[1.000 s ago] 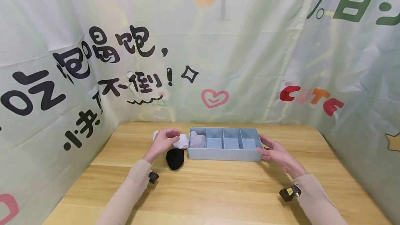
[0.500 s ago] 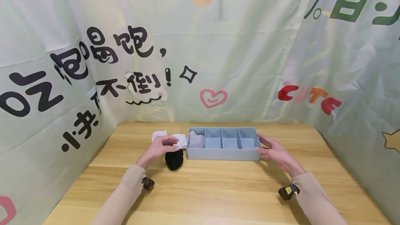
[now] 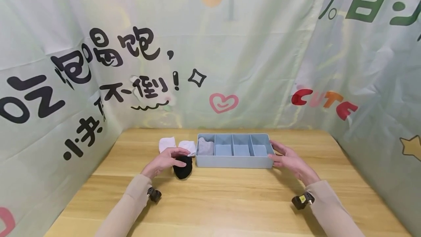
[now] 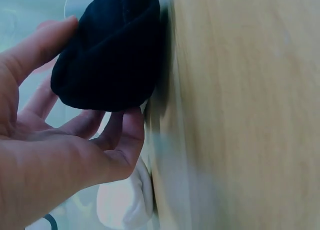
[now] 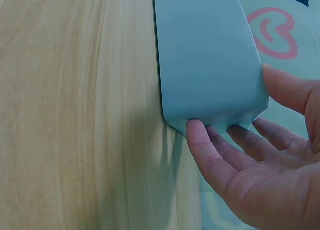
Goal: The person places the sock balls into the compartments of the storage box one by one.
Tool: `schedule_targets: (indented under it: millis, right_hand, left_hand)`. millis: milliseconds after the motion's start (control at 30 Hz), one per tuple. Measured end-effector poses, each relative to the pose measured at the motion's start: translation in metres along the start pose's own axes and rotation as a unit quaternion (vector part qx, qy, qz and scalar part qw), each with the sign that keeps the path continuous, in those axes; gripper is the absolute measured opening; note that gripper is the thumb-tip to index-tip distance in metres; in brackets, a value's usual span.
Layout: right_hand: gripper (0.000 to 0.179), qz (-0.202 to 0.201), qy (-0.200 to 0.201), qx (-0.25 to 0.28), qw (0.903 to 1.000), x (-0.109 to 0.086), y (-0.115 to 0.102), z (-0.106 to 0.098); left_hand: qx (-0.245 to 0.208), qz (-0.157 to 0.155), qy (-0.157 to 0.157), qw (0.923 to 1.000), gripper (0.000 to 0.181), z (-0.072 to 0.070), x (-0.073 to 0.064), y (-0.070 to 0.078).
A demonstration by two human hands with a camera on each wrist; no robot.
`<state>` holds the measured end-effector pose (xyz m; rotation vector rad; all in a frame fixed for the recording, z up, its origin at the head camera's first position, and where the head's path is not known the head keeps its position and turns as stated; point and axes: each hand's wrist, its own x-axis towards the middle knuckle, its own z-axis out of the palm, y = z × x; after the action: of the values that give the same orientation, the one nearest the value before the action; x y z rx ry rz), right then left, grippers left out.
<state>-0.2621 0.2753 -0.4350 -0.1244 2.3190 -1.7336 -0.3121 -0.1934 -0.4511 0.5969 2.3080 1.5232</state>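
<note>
A black folded sock [image 3: 182, 168] lies on the table left of a blue-grey divided box [image 3: 235, 162]. My left hand [image 3: 166, 160] holds it, thumb on the near side and fingers round the far side. The left wrist view shows the thumb and curled fingertips against the dark sock [image 4: 110, 54]. On the right, my right hand [image 3: 294, 160] grips the box's end; in the right wrist view its thumb is at the rim and the fingers [image 5: 202, 145] rest on the end wall. A grey folded sock [image 3: 206, 147] sits in the leftmost compartment; the other compartments hold nothing.
Two white folded socks, one at the left [image 3: 167, 143] and one beside the box [image 3: 187, 147], lie behind the left hand. Printed fabric [image 3: 256, 65] hangs behind and along both sides of the wooden table [image 3: 230, 204].
My left hand has come from over the white socks toward me and down onto the black sock. The right hand stays at the box's end, and the box stands where it was.
</note>
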Motion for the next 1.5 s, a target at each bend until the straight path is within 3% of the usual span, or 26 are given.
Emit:
schedule_targets:
  millis: [500,867,1100,1367,1500]
  right_hand:
    - [0.075,0.001,0.002,-0.005,1.0000,0.001,0.000,0.000]
    - [0.076,0.000,0.003,-0.013,0.9999,0.000,0.001,-0.001]
    - [0.077,0.011,0.001,-0.018,0.9998,0.003,0.004,-0.005]
    - [0.075,0.007,0.009,-0.008,0.9999,0.001,-0.002,0.001]
    - [0.074,0.006,0.013,-0.010,0.9999,0.000,0.000,0.001]
  left_hand:
    - [0.009,-0.041,-0.025,0.9988,0.046,0.000,0.004,-0.002]
    - [0.043,-0.035,-0.025,0.9981,0.039,0.000,0.005,0.003]
    - [0.014,-0.005,-0.032,0.9994,0.039,-0.001,0.005,0.007]
    - [-0.091,-0.034,-0.008,0.9952,0.042,-0.008,0.007,0.016]
    - [-0.119,-0.031,0.007,0.9924,0.047,-0.011,0.013,0.017]
